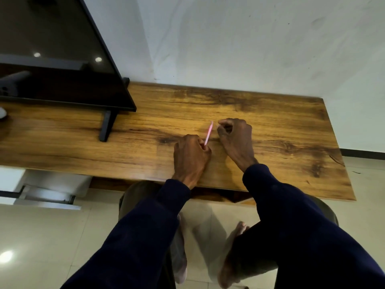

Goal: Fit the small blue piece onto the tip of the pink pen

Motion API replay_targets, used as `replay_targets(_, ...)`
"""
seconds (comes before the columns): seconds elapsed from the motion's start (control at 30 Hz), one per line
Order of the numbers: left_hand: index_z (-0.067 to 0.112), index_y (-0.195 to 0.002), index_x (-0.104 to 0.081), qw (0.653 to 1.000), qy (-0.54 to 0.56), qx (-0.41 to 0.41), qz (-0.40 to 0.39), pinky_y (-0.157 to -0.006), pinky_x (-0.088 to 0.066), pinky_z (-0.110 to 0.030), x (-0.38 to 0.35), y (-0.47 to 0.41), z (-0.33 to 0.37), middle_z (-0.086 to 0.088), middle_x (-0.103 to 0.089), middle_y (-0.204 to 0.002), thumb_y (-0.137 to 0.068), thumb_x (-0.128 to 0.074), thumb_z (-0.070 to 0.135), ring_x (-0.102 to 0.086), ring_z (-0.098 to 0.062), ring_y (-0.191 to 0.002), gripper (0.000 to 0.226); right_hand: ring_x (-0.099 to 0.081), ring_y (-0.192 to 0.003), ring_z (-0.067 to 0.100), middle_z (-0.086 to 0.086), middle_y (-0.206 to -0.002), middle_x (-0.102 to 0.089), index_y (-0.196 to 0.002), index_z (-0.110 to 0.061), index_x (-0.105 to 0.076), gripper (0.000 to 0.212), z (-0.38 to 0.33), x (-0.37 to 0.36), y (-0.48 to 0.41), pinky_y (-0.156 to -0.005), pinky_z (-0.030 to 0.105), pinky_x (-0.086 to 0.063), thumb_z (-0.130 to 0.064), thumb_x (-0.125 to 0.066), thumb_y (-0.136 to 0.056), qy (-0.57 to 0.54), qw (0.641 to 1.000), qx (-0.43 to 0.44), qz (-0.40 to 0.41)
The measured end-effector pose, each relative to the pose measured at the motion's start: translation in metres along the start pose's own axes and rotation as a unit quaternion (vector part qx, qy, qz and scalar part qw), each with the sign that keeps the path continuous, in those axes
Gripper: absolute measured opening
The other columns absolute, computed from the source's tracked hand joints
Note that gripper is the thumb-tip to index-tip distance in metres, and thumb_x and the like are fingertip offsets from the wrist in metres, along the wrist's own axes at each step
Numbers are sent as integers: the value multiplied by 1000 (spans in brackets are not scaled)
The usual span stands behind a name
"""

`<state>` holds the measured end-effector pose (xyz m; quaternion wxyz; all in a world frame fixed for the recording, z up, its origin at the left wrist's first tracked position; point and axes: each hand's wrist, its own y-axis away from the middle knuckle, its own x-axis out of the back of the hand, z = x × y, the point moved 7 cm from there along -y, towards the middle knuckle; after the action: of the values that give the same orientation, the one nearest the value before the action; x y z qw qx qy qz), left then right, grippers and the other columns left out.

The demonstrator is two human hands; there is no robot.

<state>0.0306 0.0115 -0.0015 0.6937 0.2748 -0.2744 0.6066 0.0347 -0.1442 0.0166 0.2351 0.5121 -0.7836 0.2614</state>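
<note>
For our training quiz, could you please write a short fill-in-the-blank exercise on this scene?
1. The left hand holds a thin ___ stick.
2. Both hands are over a ___ table.
3. The black screen stands on the table's ___ side.

Missing words: pink; wooden; left

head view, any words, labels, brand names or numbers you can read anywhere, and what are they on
None: no readable text shows anywhere in this view.
The thin pink stick that the left hand grips shows no print.
The right hand is curled beside it; whether it holds anything is unclear.
The dark screen shows only reflections, with no logo to be made out.
The wooden table bears only grain.
</note>
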Motion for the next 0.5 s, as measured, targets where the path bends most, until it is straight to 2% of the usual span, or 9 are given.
replay_targets(0.13,13,-100,-73,999,-51,-13,0,-95,-44,-27,-4,0,0,-7,-72,-99,-94,-72,26,-68,-23,-96,15,-65,-77,8,11,-98,-78,-103,-2,-79,14,-2,-10,-4,-66,3,-48,-1,-70,-92,17,999,-30,-25)
replay_targets(0.27,13,-95,-77,1000,18,-19,1,-97,-56,-43,-1,2,3,-4,-76,-90,-91,-77,22,-72,-19,-87,10,-71,-90,16,14,-106,-77,-111,1,-75,20,1,-8,-1,-83,25,-59,-8,-69,-95,17,998,-59,-20)
replay_targets(0.33,14,-94,-78,998,42,-41,25,-98,-53,-43,4,4,7,-2,-76,-91,-89,-79,23,-70,-17,-87,10,-74,-86,20,13,-97,-78,-103,1,-77,20,1,-6,-1,-83,36,-62,-16,-66,-99,0,997,-74,-21)
replay_targets(0.4,15,-94,-77,995,47,-73,39,-94,-53,-37,8,6,14,-1,-74,-93,-88,-81,24,-66,-13,-87,12,-75,-76,26,14,-85,-77,-92,1,-75,30,1,-5,-2,-75,44,-63,-23,-61,-103,-66,992,-106,-29)
replay_targets(0.5,14,-103,-77,992,63,-104,30,-86,-56,-31,11,11,25,-2,-73,-99,-90,-79,26,-67,-12,-88,17,-78,-74,24,14,-86,-77,-102,1,-72,30,2,-6,0,-62,36,-62,-26,-58,-105,-259,944,-198,-45)
